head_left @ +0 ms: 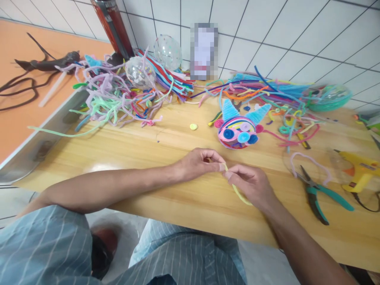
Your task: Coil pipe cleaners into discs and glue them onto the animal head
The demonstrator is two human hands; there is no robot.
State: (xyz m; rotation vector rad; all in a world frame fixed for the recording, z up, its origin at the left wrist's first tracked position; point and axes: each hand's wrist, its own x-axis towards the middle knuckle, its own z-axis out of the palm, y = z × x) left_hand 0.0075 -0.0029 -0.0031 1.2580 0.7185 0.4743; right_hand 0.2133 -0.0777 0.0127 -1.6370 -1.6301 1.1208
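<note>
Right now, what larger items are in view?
thin strip: one, pale yellow, in both hands
horned fuzzy figure: one, multicoloured, beyond hands
tangled pipe cleaners: many, lilac, green, left
straight pipe cleaners: many, multicoloured, wallside
clear round balls: two, speckled, rear-left
clear domed object: one, greenish, rear-right
tall cylinder: one, red-black, rear-left
corded tool: one, black, far left
pliers: one, teal-black, right
glue gun: one, yellow, far right
blurred panel: one, pale, wall
left hand, right hand: two, bare, centre

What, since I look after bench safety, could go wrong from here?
The thin yellow strip, pinched by the left hand and right hand, might slip or kink.
The pliers lie near the right forearm, which could knock them if it swings outward.
The yellow glue gun might be hot; the picture cannot settle that.
</note>
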